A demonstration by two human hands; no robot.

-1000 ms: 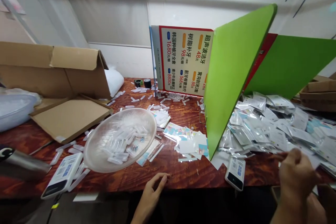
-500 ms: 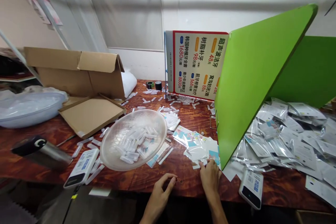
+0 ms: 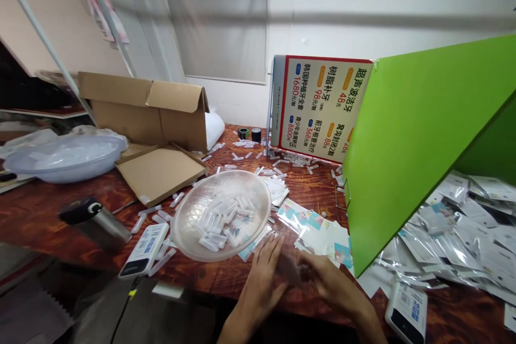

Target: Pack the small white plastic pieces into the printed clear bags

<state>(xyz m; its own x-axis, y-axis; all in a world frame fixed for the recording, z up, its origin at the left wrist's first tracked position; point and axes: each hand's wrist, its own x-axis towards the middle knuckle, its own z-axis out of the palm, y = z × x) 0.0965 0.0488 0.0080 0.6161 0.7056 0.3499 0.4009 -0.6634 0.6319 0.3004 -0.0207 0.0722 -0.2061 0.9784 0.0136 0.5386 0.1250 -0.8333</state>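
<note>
Looking from the left, I see a white rectangular device with a black end (image 3: 144, 250) on the dark-red wooden table (image 3: 300, 187), near a round, translucent plastic bowl (image 3: 186, 220) holding small whitish plastic tubes (image 3: 215, 220). Next comes the left hand (image 3: 262, 277), fingers stretched forward near the bowl, thumb held apart. Between its thumb and the opposite fingertips I make out a see-through plastic piece (image 3: 291, 267), its outline blurred. The right hand (image 3: 324, 277) has fingers bent inward beside that plastic; I cannot tell whether they grip it. Just beyond lie flat white-and-blue printed cards (image 3: 322, 237), then a bright-green flat board (image 3: 415, 145) and piled clear plastic packets (image 3: 447, 228).
</note>
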